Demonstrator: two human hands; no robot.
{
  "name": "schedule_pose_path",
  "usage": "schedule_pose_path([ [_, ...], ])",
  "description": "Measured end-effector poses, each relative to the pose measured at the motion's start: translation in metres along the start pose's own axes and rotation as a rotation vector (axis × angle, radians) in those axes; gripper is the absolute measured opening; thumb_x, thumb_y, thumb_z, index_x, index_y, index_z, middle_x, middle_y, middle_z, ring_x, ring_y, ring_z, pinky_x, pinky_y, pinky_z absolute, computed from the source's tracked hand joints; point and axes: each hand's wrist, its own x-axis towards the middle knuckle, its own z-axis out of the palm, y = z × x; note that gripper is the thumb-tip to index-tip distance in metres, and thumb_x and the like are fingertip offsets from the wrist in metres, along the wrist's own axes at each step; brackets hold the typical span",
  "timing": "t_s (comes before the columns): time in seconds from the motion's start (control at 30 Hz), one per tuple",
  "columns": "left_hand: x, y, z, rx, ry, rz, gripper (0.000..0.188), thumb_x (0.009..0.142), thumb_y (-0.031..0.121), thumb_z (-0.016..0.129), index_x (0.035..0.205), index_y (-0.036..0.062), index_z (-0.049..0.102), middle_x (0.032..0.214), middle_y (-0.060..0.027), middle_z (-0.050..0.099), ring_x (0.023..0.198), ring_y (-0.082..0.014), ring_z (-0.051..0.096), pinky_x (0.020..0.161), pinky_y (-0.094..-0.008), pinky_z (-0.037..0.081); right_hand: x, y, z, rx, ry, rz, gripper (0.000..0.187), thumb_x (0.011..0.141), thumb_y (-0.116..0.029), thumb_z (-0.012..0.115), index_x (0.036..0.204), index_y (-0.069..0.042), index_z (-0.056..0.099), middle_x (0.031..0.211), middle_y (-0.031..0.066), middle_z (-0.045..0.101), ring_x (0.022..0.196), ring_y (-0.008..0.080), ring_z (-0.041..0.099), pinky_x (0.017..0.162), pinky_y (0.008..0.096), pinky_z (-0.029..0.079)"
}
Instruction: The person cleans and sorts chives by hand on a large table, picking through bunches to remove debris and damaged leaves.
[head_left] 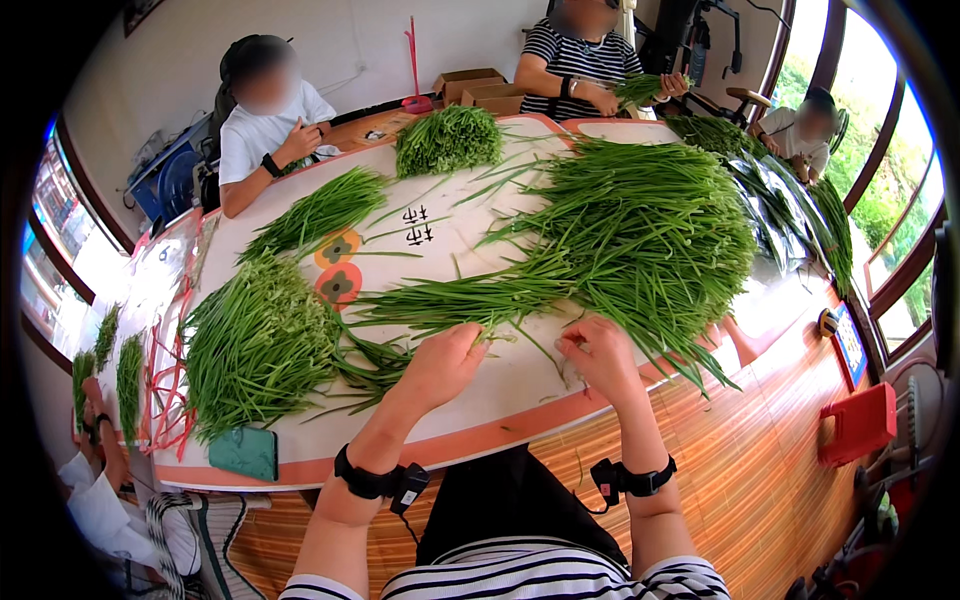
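My left hand [445, 362] is closed in a pinch at the table's near side, with a bit of pale green chive stalk [490, 336] at its fingertips. To its right, my right hand [603, 355] has its fingers curled together, and what they hold, if anything, is too small to make out. Just beyond both hands lies a loose row of long green chive stalks [465, 300]. It runs into a large heap of chive stalks [650, 235] on the right. Another thick pile of chives [262, 345] rests left of my left hand.
The white table [530, 405] has an orange border. Near its front left edge lies a teal phone [245, 453], beside red ties [170, 375]. More chive bundles [448, 140] lie farther back. Several people sit around the table; one holds chives [640, 88]. A red case [858, 424] stands at right.
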Motion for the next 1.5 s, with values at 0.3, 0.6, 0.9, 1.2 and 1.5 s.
schedule_pose_path([
  [0.3, -0.001, -0.002, 0.002, 0.004, 0.025, 0.058, 0.021, 0.09, 0.02, 0.053, 0.094, -0.0006, 0.052, 0.081, -0.0186, 0.057, 0.075, -0.0379, 0.054, 0.066, -0.0399, 0.044, -0.016, -0.019, 0.006, -0.148, -0.072, 0.042, 0.017, 0.075, -0.017, 0.069, 0.08, -0.002, 0.064, 0.078, 0.0119, 0.06, 0.088, 0.0312, 0.055, 0.074, 0.0396, 0.045],
  [0.6, -0.001, 0.006, -0.006, 0.0, -0.067, -0.032, 0.021, 0.091, 0.021, 0.052, 0.093, 0.0002, 0.05, 0.089, -0.0206, 0.059, 0.077, -0.0386, 0.056, 0.066, -0.0431, 0.044, -0.012, -0.018, 0.015, -0.107, -0.066, -0.01, 0.012, 0.074, -0.014, 0.067, 0.078, -0.002, 0.065, 0.071, 0.0113, 0.061, 0.068, 0.0268, 0.059, 0.063, 0.0356, 0.048],
  [0.9, 0.001, 0.0, -0.009, -0.652, -0.369, -0.295, 0.025, 0.094, 0.019, 0.051, 0.106, -0.0016, 0.057, 0.087, -0.0026, 0.062, 0.071, -0.0092, 0.057, 0.057, -0.0227, 0.045, -0.032, -0.082, 0.028, 0.553, -0.224, 0.189, 0.015, 0.078, -0.015, 0.066, 0.081, 0.0, 0.066, 0.071, 0.0083, 0.064, 0.064, 0.0186, 0.06, 0.06, 0.0291, 0.049],
  [1.2, 0.001, -0.001, -0.012, -0.623, -0.414, -0.307, 0.023, 0.093, 0.022, 0.055, 0.1, 0.0009, 0.061, 0.079, 0.0006, 0.058, 0.063, -0.0065, 0.049, 0.055, -0.022, 0.043, -0.016, -0.061, 0.029, 0.403, -0.121, 0.218, 0.016, 0.078, -0.011, 0.069, 0.092, -0.005, 0.064, 0.079, 0.0079, 0.065, 0.075, 0.0231, 0.059, 0.064, 0.0334, 0.049],
  [1.5, -0.001, -0.002, -0.014, -0.55, -0.586, -0.263, 0.024, 0.093, 0.023, 0.054, 0.103, 0.0021, 0.062, 0.079, 0.0003, 0.058, 0.064, -0.0064, 0.05, 0.059, -0.0226, 0.043, 0.007, -0.036, 0.042, 0.177, 0.085, -0.308, 0.027, 0.077, -0.006, 0.068, 0.104, -0.01, 0.066, 0.09, 0.0054, 0.067, 0.088, 0.0274, 0.057, 0.083, 0.0375, 0.044],
])
